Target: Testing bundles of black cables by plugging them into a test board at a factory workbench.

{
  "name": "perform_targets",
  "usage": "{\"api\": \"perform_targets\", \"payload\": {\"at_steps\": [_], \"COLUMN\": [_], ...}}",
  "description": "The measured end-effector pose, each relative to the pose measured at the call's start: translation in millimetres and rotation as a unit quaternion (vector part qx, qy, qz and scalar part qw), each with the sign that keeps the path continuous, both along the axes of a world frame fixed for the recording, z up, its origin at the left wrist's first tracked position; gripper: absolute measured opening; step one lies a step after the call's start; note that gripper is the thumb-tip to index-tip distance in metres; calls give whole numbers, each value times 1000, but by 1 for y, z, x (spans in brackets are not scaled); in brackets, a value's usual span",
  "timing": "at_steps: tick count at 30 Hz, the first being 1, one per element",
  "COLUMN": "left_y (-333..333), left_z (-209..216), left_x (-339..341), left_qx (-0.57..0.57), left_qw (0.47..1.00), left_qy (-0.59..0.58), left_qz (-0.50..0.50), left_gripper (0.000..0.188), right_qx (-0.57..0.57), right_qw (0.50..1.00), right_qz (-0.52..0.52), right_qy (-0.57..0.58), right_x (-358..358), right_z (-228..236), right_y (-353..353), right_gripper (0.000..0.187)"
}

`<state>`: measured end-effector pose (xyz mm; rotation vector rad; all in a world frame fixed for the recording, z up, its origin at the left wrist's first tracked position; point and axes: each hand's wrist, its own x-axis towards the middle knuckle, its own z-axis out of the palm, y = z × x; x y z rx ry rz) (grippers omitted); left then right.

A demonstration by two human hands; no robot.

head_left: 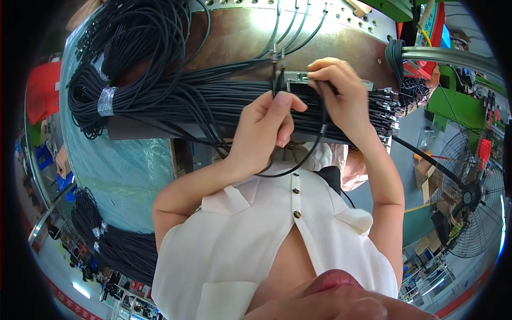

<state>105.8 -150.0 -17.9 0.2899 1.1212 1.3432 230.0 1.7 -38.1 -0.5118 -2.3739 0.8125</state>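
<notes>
While the left hand (262, 128) pinches a few black cables (275, 77) between thumb and bent fingers, their metal-tipped ends point up and away from the body, probably so that the tips stand clear of the grip and in plain sight. The right hand (345, 98), raised just beside it, has its fingers curled and its thumb side brought in on the looped cable (282, 174); motion blur softens the fingers, but they appear to pinch it. That cable drops from the right hand and bends round in front of the person's shirt (266, 213) toward the left forearm, and its slack seems to let both hands work close together without pulling on it.

Beneath the hands, a thick cable bundle (240, 90) lies crosswise on the worktop (229, 37), its connector ends (386, 109) gathered at the right, which likely puts them within easy reach of the right hand. A small metal fixture (301, 76) sits just beyond the fingers, partly hidden. At the left, a coiled bundle (144, 48) is wrapped with silvery tape (106, 101), presumably against tangling, and pale plastic sheeting (117, 176) covers the surface nearby, perhaps to protect it.
</notes>
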Motion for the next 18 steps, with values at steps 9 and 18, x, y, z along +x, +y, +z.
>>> {"api": "perform_targets", "payload": {"at_steps": [9, 18], "left_y": [5, 5], "left_z": [2, 3], "left_x": [-1, -7], "left_qx": [10, -23], "left_qw": [986, 977], "left_qy": [-164, -207], "left_qz": [2, -41], "left_gripper": [32, 38], "right_qx": [-136, -28], "right_qw": [986, 996], "right_qz": [19, 10], "right_qy": [-90, -86], "right_x": [1, 0], "right_z": [4, -1], "right_y": [2, -2], "right_gripper": [16, 19]}}
